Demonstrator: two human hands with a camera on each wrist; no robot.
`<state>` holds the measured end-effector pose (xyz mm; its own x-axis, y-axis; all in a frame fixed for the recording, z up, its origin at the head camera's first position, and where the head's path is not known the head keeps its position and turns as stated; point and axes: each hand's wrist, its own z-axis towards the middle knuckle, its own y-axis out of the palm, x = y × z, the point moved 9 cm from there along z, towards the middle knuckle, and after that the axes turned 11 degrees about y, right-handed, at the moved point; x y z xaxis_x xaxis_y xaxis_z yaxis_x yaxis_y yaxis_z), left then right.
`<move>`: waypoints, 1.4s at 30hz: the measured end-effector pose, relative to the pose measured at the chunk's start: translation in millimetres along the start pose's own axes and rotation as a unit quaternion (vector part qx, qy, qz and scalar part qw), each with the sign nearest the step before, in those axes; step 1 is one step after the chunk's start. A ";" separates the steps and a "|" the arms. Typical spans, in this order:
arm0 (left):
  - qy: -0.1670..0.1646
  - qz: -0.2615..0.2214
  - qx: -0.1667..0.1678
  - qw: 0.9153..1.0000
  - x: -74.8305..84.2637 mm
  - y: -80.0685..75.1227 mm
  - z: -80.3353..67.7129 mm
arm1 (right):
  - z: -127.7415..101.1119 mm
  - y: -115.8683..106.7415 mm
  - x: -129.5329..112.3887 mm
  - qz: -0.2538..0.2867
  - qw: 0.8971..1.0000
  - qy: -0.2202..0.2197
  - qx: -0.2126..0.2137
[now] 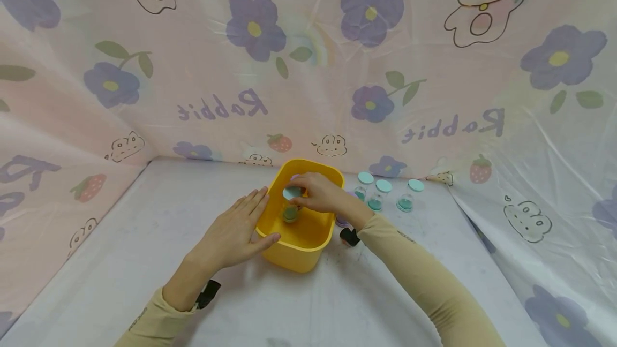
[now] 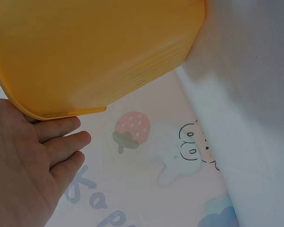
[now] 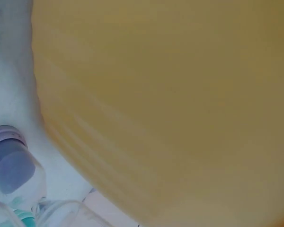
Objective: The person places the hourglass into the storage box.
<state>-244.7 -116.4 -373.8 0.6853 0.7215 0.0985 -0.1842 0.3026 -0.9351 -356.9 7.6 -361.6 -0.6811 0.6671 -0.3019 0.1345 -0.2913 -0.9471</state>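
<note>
A yellow plastic bin stands in the middle of the table. Reaching over its right wall, my right hand pinches a sand timer by its light-blue top cap, low inside the bin. A bit of purple shows behind those fingers, mostly hidden. My left hand lies against the bin's left rim, its fingers straight and its thumb extended over the near left rim. From the left wrist view, the left fingers reach just under the bin's rim. The bin's wall hides the right hand in the right wrist view.
Right of the bin, several sand timers with teal caps, such as one timer, stand on the white table. A purple-capped timer is close beside the bin's wall. Printed cloth hangs around the back and sides.
</note>
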 end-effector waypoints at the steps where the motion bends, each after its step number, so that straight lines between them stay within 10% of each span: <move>1: -0.001 -0.001 -0.001 1.000 0.0 0.1 0.0 | 1.0 0.7 0.3 0.000 1.000 0.000 -0.001; 32: -0.007 -0.003 -0.004 1.000 -0.2 0.7 -0.3 | 3.6 8.2 3.9 0.031 0.998 0.023 -0.047; 42: -0.008 -0.001 0.000 1.000 -0.8 1.4 0.0 | -14.0 -16.6 -0.7 0.043 0.998 0.013 0.032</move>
<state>-245.5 -116.6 -375.2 0.6748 0.7303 0.1063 -0.1819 0.3042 -0.9351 -348.5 21.5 -347.2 -0.6500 0.6554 -0.3845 0.1439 -0.3907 -0.9092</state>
